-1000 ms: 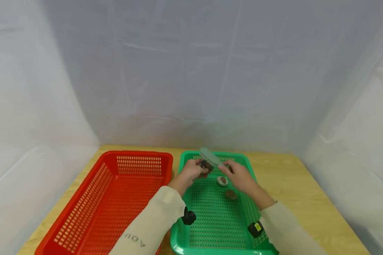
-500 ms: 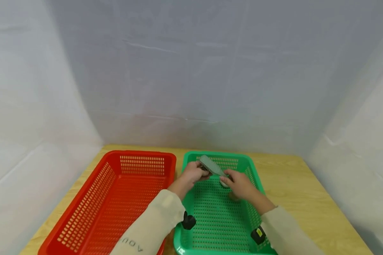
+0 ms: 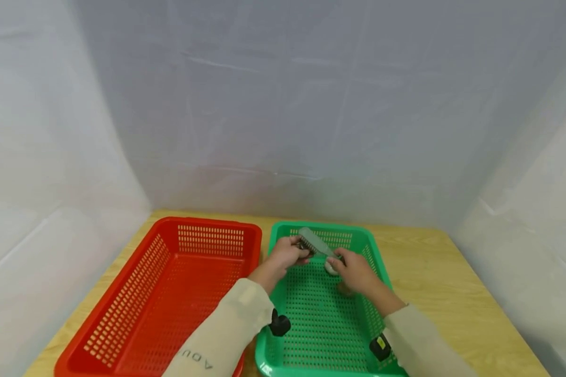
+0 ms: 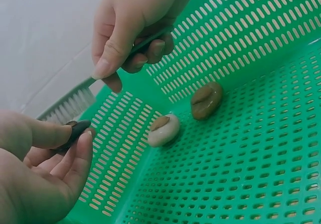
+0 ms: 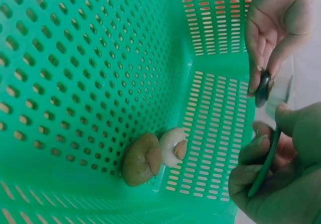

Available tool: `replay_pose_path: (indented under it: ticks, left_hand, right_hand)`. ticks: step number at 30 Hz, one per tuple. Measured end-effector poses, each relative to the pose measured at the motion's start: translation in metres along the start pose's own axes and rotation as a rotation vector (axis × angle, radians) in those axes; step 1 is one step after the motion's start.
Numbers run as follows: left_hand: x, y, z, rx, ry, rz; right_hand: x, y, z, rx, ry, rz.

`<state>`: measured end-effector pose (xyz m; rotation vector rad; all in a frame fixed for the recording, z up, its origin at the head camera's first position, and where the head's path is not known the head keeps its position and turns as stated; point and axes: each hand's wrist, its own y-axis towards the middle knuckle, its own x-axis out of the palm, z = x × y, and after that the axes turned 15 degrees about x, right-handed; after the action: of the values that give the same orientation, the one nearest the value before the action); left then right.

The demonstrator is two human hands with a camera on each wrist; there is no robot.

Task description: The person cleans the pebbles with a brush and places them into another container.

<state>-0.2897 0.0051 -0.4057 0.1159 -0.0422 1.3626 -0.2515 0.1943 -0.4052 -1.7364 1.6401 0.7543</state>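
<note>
My left hand [image 3: 285, 252] pinches a dark, smooth, pebble-like stone [image 4: 77, 131] with a small brown patch on it, between thumb and fingers. In my right hand [image 3: 354, 269] is the handle of a grey-green brush [image 3: 315, 242], whose pale bristles [image 4: 72, 106] face the dark stone and lie at or very near it. Both hands are over the far part of a green basket [image 3: 320, 324]. On its floor lie a white stone [image 4: 164, 131] with a brown patch and a brown stone [image 4: 206, 101], both partly hidden by my right hand in the head view.
A red basket [image 3: 193, 303] with slotted sides stands left of the green one, nearly touching it. Both are on a wooden table [image 3: 429, 293]. White sheeting [image 3: 283, 131] rises behind the table and at both sides.
The brush and my right hand have come down slightly, now covering more of the stones below. My left hand has stayed nearly in place, still holding the dark stone. The view has shifted a little.
</note>
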Motion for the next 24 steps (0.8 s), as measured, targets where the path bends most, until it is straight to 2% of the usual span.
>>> replay_pose_path:
  ticks: [6, 12, 18, 24]
  left_hand:
    - [-0.006, 0.0, 0.004, 0.01, -0.037, -0.014]
    - [-0.012, -0.001, 0.008, 0.003, -0.081, -0.003]
    - [-0.007, 0.002, 0.015, 0.004, -0.106, -0.01]
    - [-0.005, 0.006, 0.013, 0.0, -0.118, -0.02]
  right_hand:
    - [-0.001, 0.003, 0.001, 0.073, 0.048, 0.094]
    - [0.0, 0.003, -0.004, 0.038, 0.048, 0.089]
    - [-0.004, 0.002, -0.01, 0.004, 0.042, 0.096]
    - [-0.005, -0.001, -0.017, 0.003, 0.053, 0.08]
